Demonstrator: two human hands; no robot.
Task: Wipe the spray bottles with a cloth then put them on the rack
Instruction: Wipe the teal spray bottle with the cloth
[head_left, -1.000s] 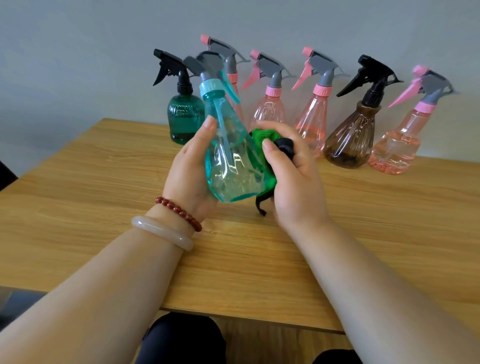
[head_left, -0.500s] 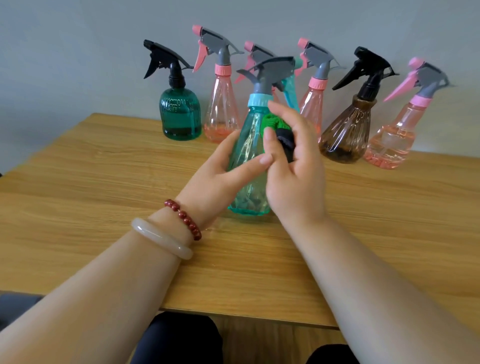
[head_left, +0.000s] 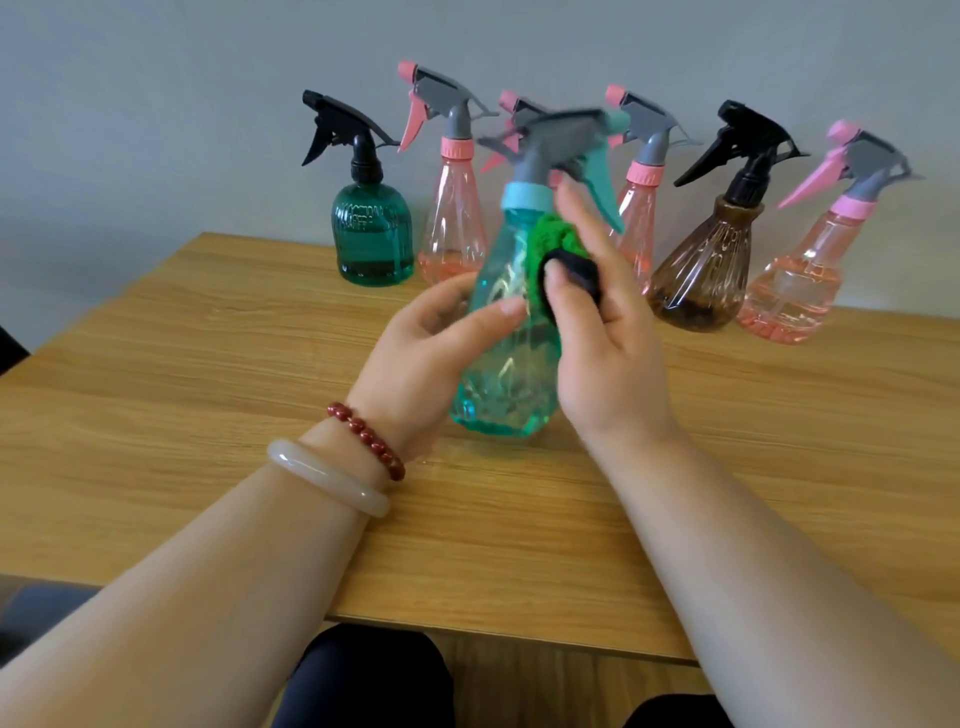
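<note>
Wooden table (head_left: 208, 415): left hand (head_left: 431, 358) curled round teal bottle (head_left: 504, 384), upright mid-table; right hand (head_left: 608, 353) fingers (head_left: 574, 213) pinch green cloth (head_left: 550, 244) against its shoulder. Wiping step. Next needs a rack, none in view. Six more bottles (head_left: 454, 218) by wall (head_left: 156, 104).

left hand (head_left: 431, 358) grips teal bottle (head_left: 506, 374) | right hand (head_left: 602, 343) presses green cloth (head_left: 550, 249)

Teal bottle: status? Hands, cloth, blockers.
Left hand grips teal bottle, upright. Right hand pinches green cloth against its upper side. Six bottles behind, apart; no rack visible.
</note>
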